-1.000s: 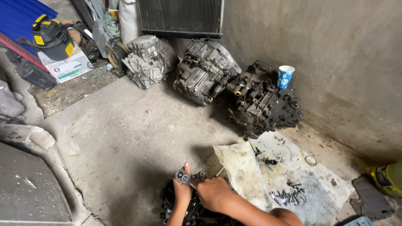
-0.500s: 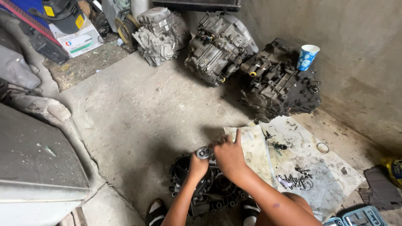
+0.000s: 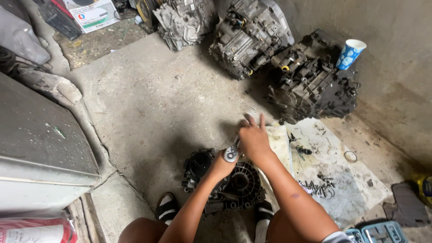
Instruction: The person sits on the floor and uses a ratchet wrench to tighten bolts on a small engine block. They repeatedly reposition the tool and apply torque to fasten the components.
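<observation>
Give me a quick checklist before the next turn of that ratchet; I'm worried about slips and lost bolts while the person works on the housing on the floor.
1. Left hand on the ratchet: ok, it is closed around the handle at the head.
2. Right hand steadying the tool: cannot tell, it lies over it with fingers spread.
3. Socket seated on a fastener: cannot tell, the hands hide it.
4. Dark housing steady: ok, flat on the concrete between the sandalled feet.
5. Loose bolts kept together: ok, piled on the stained sheet.
6. Paper cup safe: not ok, perched on the black gearbox.
</observation>
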A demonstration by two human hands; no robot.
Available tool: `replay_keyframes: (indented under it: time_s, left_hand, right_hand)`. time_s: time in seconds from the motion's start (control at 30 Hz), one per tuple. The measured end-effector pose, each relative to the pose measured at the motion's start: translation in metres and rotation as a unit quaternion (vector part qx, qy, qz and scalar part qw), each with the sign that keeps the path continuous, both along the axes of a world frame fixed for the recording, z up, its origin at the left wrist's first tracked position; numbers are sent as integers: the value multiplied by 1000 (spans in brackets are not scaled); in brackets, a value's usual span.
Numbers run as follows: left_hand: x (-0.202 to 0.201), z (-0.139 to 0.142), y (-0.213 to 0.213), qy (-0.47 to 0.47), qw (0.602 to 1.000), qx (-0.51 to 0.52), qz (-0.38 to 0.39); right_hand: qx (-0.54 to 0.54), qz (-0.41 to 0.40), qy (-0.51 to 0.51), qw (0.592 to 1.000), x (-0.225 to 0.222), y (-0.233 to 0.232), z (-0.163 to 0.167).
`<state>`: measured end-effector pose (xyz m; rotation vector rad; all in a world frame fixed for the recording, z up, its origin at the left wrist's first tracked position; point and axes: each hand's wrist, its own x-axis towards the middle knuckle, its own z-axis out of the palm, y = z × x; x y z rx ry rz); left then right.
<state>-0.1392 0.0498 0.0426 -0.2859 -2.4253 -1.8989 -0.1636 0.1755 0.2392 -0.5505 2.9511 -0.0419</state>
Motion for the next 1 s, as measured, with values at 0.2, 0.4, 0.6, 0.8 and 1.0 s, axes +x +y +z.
replay_keyframes:
  time_s: [0.2,0.4,0.6,0.8,1.0]
  left_hand:
    - [-10,7,-3,-48,999,-5,2]
    - [2,41,6,-119,990,53,55]
    - [-12,21,-8,-90,992,45,77]
    - [-7,-12,-6,-37,998,-50,8]
    - [-10,12,-6,-42,998,15,42]
  right_hand:
    - [107,56,166,979,43,-17,-19]
    - [30,5,-233,972,85,-29,-3]
    - [24,-43,-228,973,51,-24,3]
    - [7,-31,57,998,15,-3,-1]
    - [113,24,54,992,44,-13,1]
